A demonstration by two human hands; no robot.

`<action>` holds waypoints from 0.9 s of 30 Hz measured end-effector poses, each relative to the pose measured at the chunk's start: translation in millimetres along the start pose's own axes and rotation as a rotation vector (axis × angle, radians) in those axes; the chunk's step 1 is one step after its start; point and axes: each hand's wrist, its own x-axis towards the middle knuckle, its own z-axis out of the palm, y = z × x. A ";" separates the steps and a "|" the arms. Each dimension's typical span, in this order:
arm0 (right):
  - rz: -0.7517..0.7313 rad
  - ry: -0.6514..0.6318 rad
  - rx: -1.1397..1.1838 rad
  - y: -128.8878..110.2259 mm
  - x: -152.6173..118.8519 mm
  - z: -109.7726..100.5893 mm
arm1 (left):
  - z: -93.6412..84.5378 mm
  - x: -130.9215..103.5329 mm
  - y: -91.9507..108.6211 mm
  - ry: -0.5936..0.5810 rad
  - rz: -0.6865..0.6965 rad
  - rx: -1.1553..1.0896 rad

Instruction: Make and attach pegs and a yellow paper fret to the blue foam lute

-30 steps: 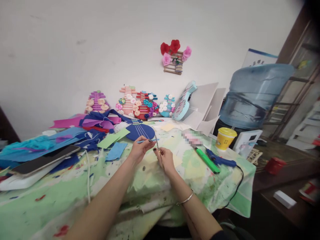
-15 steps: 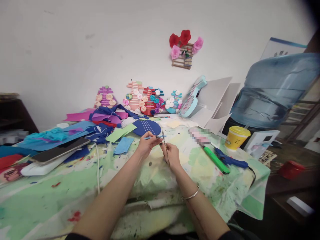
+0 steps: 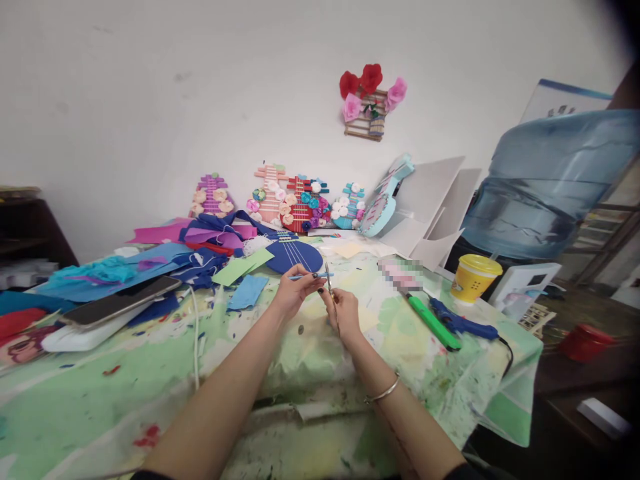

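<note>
Pinched in my left hand (image 3: pixel 296 293) is a thin light-blue strip (image 3: pixel 320 275), held level in front of me. My right hand (image 3: pixel 343 311) is closed around a pair of scissors (image 3: pixel 329 277), whose blades point up and away and meet the strip near its right end. Just beyond my hands lies a dark-blue lute-shaped piece (image 3: pixel 300 257) with white strings. Green paper (image 3: pixel 244 266) and a light-blue piece (image 3: pixel 248 292) lie to the left of it.
Decorated lute shapes (image 3: pixel 300 207) lean along the wall. To the right are a green cutter (image 3: pixel 434 323), a blue glue gun (image 3: pixel 463 321), a yellow cup (image 3: pixel 475 277) and a large water bottle (image 3: pixel 545 187). A phone (image 3: pixel 123 301) and a white cable (image 3: pixel 195 340) are on the left.
The scissors' blades have shifted slightly around the strip. Both hands stay in nearly the same place, and the view has tilted very slightly.
</note>
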 end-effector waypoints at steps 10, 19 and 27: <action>-0.016 0.043 -0.041 -1.5 -0.8 2.1 | -2.2 2.3 -3.2 -0.009 0.007 -0.008; 0.023 0.012 -0.083 -1.9 -0.3 3.2 | -6.8 5.5 -0.8 0.048 0.021 -0.062; 0.168 0.009 -0.124 5.1 17.0 -16.7 | -12.4 10.4 0.8 0.175 0.009 -0.129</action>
